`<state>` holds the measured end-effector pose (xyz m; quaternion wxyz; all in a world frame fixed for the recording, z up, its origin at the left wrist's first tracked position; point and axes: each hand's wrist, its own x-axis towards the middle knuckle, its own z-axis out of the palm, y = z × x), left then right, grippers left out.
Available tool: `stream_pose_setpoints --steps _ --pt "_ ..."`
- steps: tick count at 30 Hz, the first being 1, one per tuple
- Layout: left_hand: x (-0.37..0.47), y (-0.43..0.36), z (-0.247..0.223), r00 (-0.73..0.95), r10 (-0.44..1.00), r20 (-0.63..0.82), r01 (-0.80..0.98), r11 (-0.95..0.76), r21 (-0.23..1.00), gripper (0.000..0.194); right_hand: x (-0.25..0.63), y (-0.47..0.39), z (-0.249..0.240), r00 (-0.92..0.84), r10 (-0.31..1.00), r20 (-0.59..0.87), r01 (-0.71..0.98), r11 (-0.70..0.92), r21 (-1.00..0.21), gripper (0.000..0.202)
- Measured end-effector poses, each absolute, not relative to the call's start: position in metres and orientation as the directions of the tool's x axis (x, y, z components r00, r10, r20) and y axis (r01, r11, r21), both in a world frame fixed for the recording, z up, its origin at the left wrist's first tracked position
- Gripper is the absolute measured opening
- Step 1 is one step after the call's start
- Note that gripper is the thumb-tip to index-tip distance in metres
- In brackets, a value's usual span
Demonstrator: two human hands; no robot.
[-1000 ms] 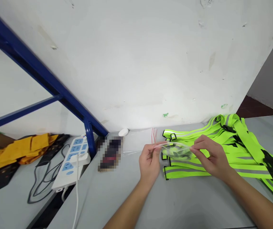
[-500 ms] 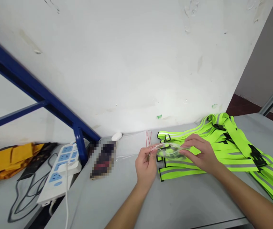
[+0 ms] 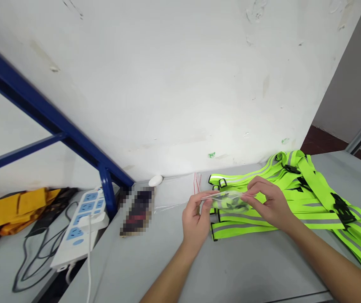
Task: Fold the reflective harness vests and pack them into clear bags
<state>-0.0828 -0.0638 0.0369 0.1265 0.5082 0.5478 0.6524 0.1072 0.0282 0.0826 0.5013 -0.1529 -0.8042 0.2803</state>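
Note:
Between my two hands is a clear zip bag (image 3: pixel 230 202) with neon green strap and dark parts showing in or through it; I cannot tell which. My left hand (image 3: pixel 196 219) pinches the bag's left top corner. At the right end of its top edge, the thumb and fingers of my right hand (image 3: pixel 267 204) are closed on it. Below and behind the bag lie neon green reflective straps (image 3: pixel 246 227) with grey stripes, black buckles and sliders, spread over the grey table (image 3: pixel 231 265).
Flat clear bags with red zip lines (image 3: pixel 177 189) lie by the wall, beside a white oval object (image 3: pixel 155 181) and a blurred-out dark item (image 3: pixel 137 210). Leftward are a power strip (image 3: pixel 79 235) with cables, yellow straps (image 3: pixel 16 210) and a blue metal frame (image 3: pixel 57 122).
My right hand has shifted slightly right along the bag's top edge. The bag's mouth, gaping before, now looks flatter and stretched straighter between my hands.

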Motion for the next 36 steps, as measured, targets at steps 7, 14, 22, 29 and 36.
stream_pose_setpoints --steps 7,14,22,29,36 --pt "-0.079 -0.065 0.04 -0.367 0.719 0.591 0.41 -0.445 0.796 0.011 0.103 0.026 0.08 -0.43 0.477 0.766 -0.025 0.842 -0.539 0.004" --pt "-0.077 -0.066 0.041 -0.345 0.702 0.623 0.422 -0.476 0.771 0.012 0.103 0.022 0.083 -0.434 0.466 0.771 -0.056 0.84 -0.539 0.013" --pt "-0.076 -0.066 0.041 -0.304 0.686 0.661 0.432 -0.519 0.738 0.013 0.102 0.021 0.08 -0.447 0.439 0.78 -0.022 0.865 -0.501 0.007" --pt "-0.072 -0.066 0.045 -0.261 0.662 0.703 0.458 -0.556 0.694 0.013 0.104 0.017 0.082 -0.49 0.463 0.738 -0.013 0.843 -0.538 0.009" --pt "-0.073 -0.067 0.045 -0.212 0.655 0.725 0.491 -0.57 0.658 0.015 0.106 0.015 0.088 -0.543 0.423 0.726 0.051 0.879 -0.474 0.004"
